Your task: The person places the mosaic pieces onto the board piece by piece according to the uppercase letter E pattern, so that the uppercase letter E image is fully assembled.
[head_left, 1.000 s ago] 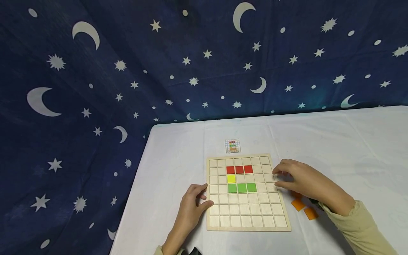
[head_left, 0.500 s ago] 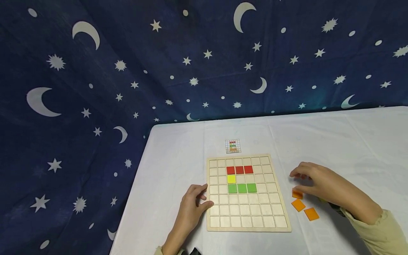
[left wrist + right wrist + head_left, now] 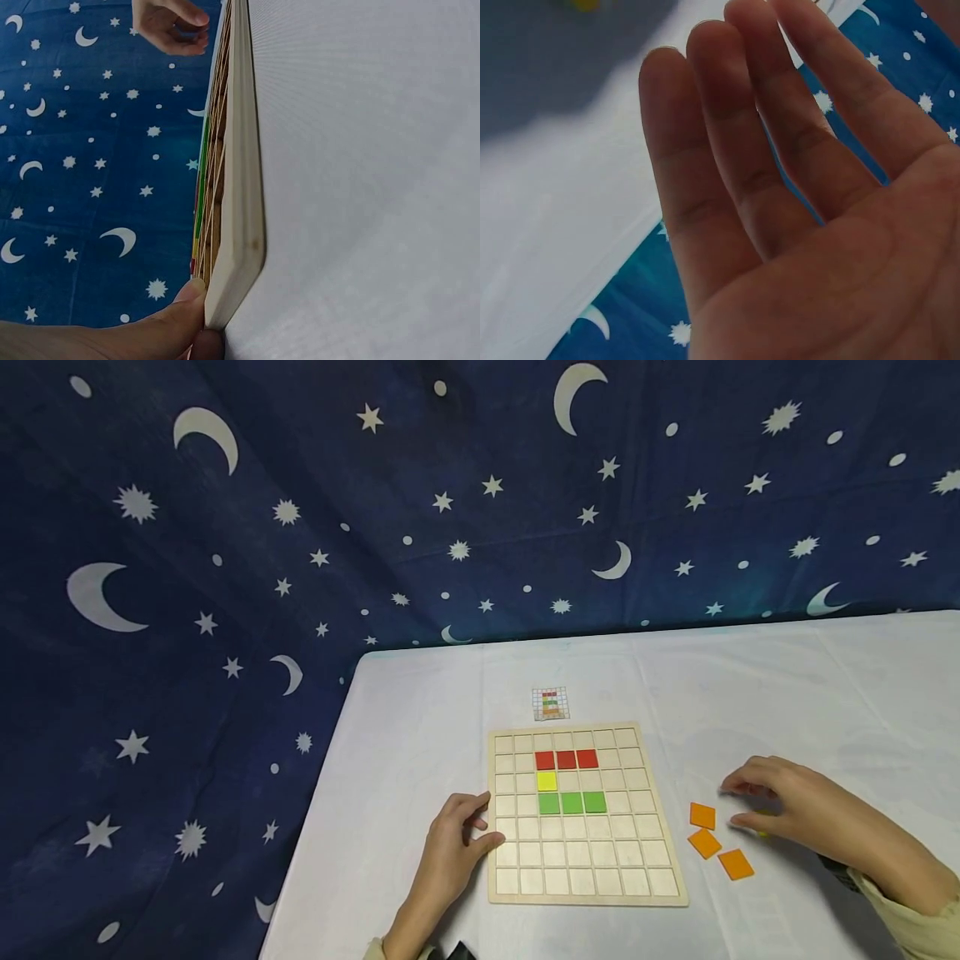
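The wooden grid board (image 3: 588, 881) lies on the white table. Three red tiles (image 3: 566, 760), one yellow tile (image 3: 547, 782) and three green tiles (image 3: 572, 802) sit in its cells. My left hand (image 3: 447, 847) pinches the board's left edge, the thumb on top; the left wrist view shows the thumb (image 3: 176, 307) at the board's edge (image 3: 240, 225). My right hand (image 3: 795, 802) is off the board at the right, fingers relaxed and holding nothing, as the palm (image 3: 840, 277) shows. Beneath it a bit of yellow (image 3: 763, 834) peeks out, mostly hidden.
Three loose orange tiles (image 3: 704, 843) lie between the board and my right hand. A small printed card (image 3: 551, 703) with a coloured grid pattern lies behind the board. A dark blue curtain (image 3: 465, 502) with moons and stars hangs behind the table (image 3: 420, 718).
My right hand has moved right and toward me, away from the board's right edge, uncovering the orange tiles. The left hand keeps its place at the board.
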A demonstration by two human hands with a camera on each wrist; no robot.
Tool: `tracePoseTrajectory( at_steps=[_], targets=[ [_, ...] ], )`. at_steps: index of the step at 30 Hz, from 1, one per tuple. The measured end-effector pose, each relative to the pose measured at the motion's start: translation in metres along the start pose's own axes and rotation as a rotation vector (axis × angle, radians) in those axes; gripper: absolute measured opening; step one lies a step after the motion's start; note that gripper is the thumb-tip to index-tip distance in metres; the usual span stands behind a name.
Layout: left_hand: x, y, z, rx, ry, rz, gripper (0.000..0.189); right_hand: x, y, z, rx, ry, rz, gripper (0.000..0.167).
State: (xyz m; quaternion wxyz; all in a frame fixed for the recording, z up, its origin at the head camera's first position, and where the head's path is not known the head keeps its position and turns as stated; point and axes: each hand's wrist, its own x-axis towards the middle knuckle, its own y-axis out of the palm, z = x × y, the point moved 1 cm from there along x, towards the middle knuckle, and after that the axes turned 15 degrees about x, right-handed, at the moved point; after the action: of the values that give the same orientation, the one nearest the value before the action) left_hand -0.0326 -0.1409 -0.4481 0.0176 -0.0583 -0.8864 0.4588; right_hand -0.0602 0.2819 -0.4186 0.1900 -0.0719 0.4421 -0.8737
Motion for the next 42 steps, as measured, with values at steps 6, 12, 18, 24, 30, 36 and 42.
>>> tracePoseTrajectory(
  at_steps=[6, 12, 18, 24, 30, 36, 42],
  targets=[
    [0.000, 0.001, 0.000, -0.001, -0.002, -0.002, 0.057, -0.010, 0.001, -0.014, 0.005, 0.031, -0.007, 0.038],
    [0.000, 0.001, -0.001, -0.007, -0.004, -0.004, 0.057, -0.016, 0.001, -0.025, 0.034, 0.115, 0.038, 0.041],
    [0.000, 0.000, -0.001, -0.009, -0.008, 0.001, 0.057, -0.018, 0.003, -0.030, 0.067, 0.126, 0.062, 0.036],
    [0.000, 0.001, -0.001, -0.004, -0.006, 0.000, 0.057, -0.018, 0.002, -0.030, 0.038, 0.118, 0.046, 0.032],
    [0.001, 0.001, -0.001, 0.000, -0.006, -0.002, 0.057, -0.016, 0.001, -0.028, 0.045, 0.107, 0.059, 0.033],
    [0.000, 0.001, -0.001, -0.002, -0.001, -0.002, 0.057, -0.013, -0.002, -0.019, 0.073, 0.076, 0.063, 0.028],
    [0.000, 0.000, -0.001, 0.001, -0.007, -0.005, 0.057, -0.008, -0.001, -0.005, 0.072, -0.036, -0.012, 0.031]
  ],
)
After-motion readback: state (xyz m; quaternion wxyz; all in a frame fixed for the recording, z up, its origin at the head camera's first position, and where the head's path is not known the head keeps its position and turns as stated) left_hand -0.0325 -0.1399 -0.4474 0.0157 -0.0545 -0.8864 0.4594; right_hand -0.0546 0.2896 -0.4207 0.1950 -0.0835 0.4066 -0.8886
